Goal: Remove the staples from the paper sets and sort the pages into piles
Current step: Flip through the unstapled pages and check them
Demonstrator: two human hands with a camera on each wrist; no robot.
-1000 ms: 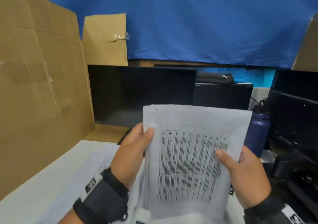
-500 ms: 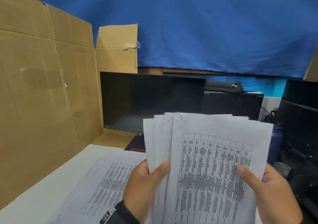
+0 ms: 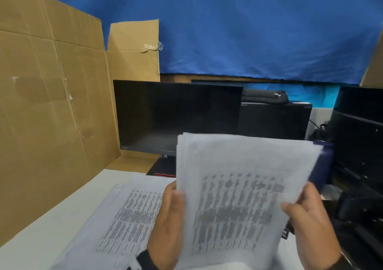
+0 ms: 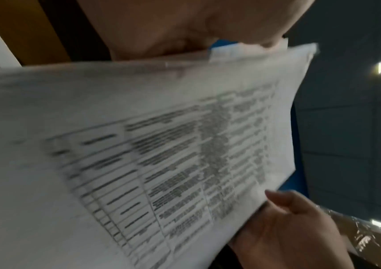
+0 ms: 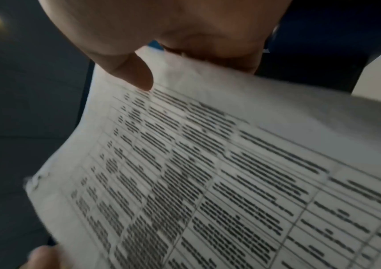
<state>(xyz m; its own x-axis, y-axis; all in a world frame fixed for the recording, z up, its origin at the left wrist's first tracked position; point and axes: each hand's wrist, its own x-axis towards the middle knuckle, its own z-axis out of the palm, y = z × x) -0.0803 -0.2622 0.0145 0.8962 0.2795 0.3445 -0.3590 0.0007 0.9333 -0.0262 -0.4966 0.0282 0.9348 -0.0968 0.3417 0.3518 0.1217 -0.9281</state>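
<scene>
white pages [image 3: 238,197] with black tables, blue cloth [image 3: 248,31]

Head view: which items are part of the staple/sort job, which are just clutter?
Job:
- held paper set, gripped by left hand and right hand
- printed pages on the table

Clutter:
- monitor
- cardboard sheets
- blue bottle
- blue cloth backdrop

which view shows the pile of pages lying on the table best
The head view: the pile lies flat on the white table, left of the left hand, its print sharp. The left wrist view catches only a corner of a printed page at its top left edge, perhaps the pile. The right wrist view shows none of it.
</scene>
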